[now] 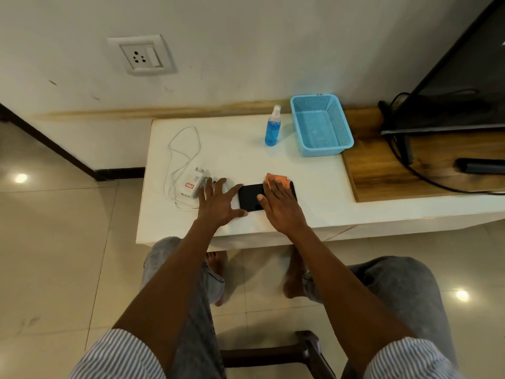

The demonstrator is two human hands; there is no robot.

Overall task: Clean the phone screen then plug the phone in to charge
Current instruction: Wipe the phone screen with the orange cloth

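Observation:
A black phone (250, 196) lies flat on the white table (273, 165), near its front edge. My right hand (281, 203) presses flat on an orange cloth (278, 179) over the phone's right half. My left hand (218, 203) rests with fingers spread at the phone's left end, index finger and thumb touching its corners. A white charger adapter (192, 184) with a coiled white cable (180, 157) lies just left of my left hand. On the wall above is a white socket (142, 56) with a switch.
A spray bottle of blue liquid (273, 128) stands at the table's back, beside a blue plastic basket (321, 124). To the right, a wooden board (382, 165) carries a TV (464, 77), black cables and a black remote (481, 165). My knees are under the table's front edge.

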